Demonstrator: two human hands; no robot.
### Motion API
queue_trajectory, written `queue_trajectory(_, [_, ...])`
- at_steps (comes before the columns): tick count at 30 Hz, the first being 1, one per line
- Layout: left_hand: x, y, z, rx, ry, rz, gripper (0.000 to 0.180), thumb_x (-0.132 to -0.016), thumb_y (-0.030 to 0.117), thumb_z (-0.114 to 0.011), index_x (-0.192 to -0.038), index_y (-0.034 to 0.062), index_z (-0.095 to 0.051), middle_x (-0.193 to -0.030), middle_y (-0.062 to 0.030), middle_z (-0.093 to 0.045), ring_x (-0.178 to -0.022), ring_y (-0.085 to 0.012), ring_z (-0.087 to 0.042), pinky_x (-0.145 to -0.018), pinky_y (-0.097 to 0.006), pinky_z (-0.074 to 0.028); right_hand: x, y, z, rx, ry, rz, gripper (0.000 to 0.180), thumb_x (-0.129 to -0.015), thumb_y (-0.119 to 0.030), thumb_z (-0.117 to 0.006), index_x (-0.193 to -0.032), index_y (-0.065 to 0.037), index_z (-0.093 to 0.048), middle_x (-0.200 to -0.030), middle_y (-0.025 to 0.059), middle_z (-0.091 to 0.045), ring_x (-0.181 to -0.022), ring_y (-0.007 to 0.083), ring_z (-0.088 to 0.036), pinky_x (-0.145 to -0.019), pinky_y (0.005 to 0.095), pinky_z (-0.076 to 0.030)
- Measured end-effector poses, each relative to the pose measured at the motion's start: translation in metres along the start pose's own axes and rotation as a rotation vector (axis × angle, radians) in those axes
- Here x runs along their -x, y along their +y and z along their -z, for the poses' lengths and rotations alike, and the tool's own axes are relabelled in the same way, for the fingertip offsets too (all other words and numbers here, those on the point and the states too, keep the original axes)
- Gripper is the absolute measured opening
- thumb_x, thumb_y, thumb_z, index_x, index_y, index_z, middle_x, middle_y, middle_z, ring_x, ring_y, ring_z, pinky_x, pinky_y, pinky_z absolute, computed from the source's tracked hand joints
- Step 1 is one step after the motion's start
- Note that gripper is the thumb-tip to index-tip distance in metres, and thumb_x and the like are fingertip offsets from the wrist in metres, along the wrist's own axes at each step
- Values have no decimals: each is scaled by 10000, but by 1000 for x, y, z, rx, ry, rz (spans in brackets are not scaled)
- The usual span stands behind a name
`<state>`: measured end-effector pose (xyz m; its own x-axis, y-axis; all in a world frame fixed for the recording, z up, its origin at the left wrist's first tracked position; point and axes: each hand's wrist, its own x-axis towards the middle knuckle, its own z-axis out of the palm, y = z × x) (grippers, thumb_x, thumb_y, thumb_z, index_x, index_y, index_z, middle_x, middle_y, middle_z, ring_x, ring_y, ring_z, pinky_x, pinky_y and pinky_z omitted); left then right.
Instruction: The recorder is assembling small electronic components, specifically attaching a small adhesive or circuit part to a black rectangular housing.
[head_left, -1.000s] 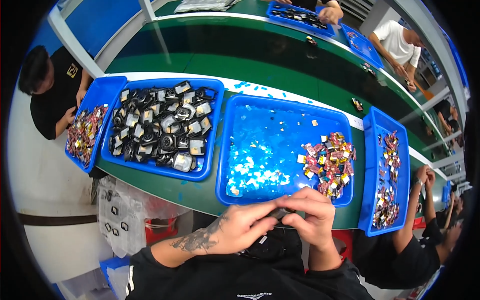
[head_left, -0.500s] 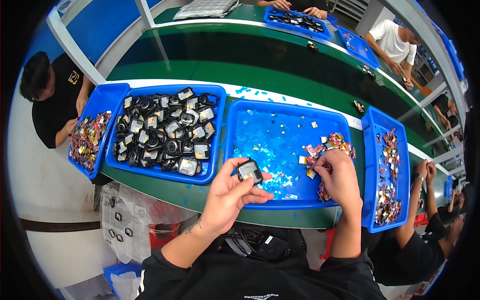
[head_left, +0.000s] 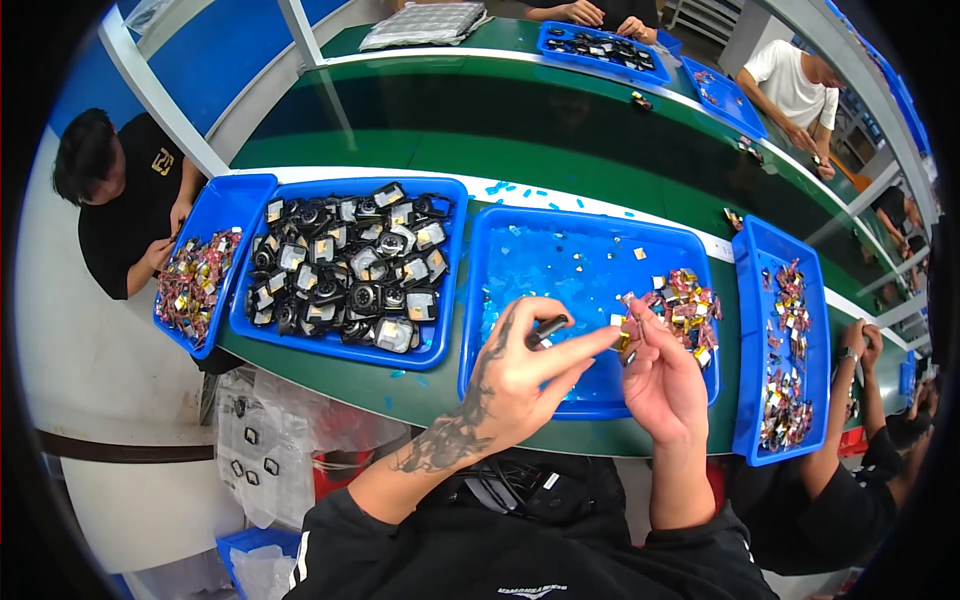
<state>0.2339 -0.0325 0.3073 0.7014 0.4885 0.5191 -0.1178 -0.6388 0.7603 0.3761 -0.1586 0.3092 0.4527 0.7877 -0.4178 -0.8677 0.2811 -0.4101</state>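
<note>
My left hand (head_left: 520, 375) is over the middle blue tray (head_left: 590, 215), its fingers curled round a black watch case (head_left: 547, 331) seen mostly edge-on. Its forefinger stretches to the fingertips of my right hand (head_left: 668, 390). That hand is palm up, thumb and fingers pinched on a small pink and yellow part (head_left: 630, 345), largely covered by the fingers. A heap of similar pink, yellow and white parts (head_left: 692, 312) lies at the tray's right side, just beyond my right hand. Small blue film scraps (head_left: 540, 255) litter the tray's floor.
Left of the middle tray, a blue tray (head_left: 455, 260) is filled with black watch cases (head_left: 345, 260). Narrow blue trays with small parts stand at far left (head_left: 262, 185) and right (head_left: 745, 340). A green conveyor belt (head_left: 450, 110) runs behind. Co-workers sit around.
My left hand has turned over and moved right, the watch case with it, to meet the right hand. My right hand has left the heap and turned palm up with a small part.
</note>
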Motion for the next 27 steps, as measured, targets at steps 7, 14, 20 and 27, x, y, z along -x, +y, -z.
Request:
queue_trajectory(7, [-10,-12,0,-286,-71,-408,392,-593,66,-773,-957,210,-756,-931,-36,-576,-859,-242,-600,-707,-360,-523,2,17,5,89,-96,-126,166,-978,-72,-516,-1143,-55,-533,-901,23,-584,-476,-15,-357,-383,132,-274])
queue_trajectory(14, [-8,-25,7,-400,-82,-519,358,-614,88,-765,-955,193,-737,-946,-20,-591,-876,-215,-606,-689,-344,-505,3,17,-4,58,-55,-186,168,-977,-70,-516,-1144,-52,-535,-842,-4,-585,-460,-15,-350,-370,139,-263])
queue_trajectory(20, [-4,-22,5,-79,10,-293,213,-681,64,-793,-881,111,-737,-966,-30,-591,-857,-206,-596,-686,-311,-495,16,21,-12,485,-71,58,268,-967,-92,-537,-1220,-6,-540,-869,39,-618,-459,28,-418,-394,171,-310])
queue_trajectory(27, [0,-20,8,315,-139,76,143,-724,51,-787,-860,63,-744,-982,-85,-570,-895,-194,-586,-787,-306,-500,18,8,-14,1040,-316,474,55,-875,22,-616,-927,40,-622,-894,74,-600,-684,60,-562,-564,172,-452])
